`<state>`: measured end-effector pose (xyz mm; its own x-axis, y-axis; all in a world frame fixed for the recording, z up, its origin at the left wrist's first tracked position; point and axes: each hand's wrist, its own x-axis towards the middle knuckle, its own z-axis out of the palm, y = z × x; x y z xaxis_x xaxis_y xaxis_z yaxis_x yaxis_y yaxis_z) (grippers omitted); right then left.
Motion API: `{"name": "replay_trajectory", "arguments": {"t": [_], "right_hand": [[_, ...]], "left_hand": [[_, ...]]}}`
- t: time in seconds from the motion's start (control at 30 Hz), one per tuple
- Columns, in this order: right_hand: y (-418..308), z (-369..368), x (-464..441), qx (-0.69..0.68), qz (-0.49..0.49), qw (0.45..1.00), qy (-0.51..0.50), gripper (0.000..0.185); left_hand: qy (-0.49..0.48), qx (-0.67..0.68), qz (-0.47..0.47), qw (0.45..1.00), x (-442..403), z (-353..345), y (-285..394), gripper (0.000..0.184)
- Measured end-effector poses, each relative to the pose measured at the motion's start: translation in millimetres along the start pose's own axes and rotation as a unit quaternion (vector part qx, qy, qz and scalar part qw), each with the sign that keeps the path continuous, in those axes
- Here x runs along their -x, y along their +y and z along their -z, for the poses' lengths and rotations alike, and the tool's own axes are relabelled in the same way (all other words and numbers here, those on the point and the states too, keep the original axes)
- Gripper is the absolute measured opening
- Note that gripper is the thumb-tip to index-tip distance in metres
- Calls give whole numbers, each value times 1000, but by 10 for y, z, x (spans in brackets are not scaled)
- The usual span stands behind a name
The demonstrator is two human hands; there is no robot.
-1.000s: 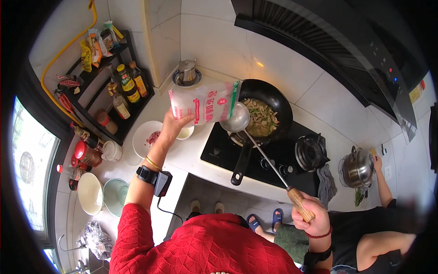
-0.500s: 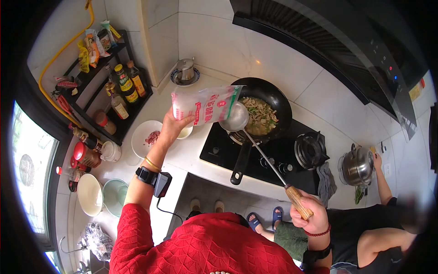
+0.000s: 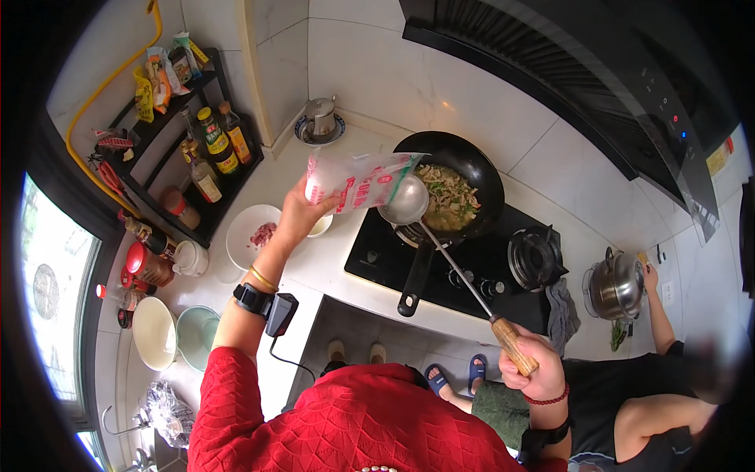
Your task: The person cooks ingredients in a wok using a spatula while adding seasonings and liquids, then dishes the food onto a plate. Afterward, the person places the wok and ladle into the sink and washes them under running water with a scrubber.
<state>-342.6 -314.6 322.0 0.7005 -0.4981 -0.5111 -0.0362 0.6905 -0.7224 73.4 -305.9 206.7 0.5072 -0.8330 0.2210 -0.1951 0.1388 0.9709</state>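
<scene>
My left hand grips a clear plastic packet with red print, holding white contents. The packet is tilted, its open end over the ladle's bowl. My right hand is closed round the wooden handle of a metal ladle. The ladle's bowl hangs at the near left rim of a black wok, level with the packet's mouth. Inside the wok lie sliced meat and green pieces in some liquid. Whether anything has dropped into the ladle, I cannot make out.
The wok sits on a black gas hob, its handle towards me. A white bowl of raw meat stands left. A black rack holds bottles. At right, another person's hand touches a steel pot. A range hood overhangs.
My left hand has shifted the packet slightly right and tilted it more over the ladle. The ladle and my right hand stay almost where they were.
</scene>
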Motion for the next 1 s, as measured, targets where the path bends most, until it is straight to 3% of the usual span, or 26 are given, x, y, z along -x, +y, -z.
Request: {"name": "replay_trajectory", "arguments": {"t": [1.0], "right_hand": [[6,-57,38,-23,0,999,27,39]], "left_hand": [[12,-39,-20,999,54,-91,-35,45]]}}
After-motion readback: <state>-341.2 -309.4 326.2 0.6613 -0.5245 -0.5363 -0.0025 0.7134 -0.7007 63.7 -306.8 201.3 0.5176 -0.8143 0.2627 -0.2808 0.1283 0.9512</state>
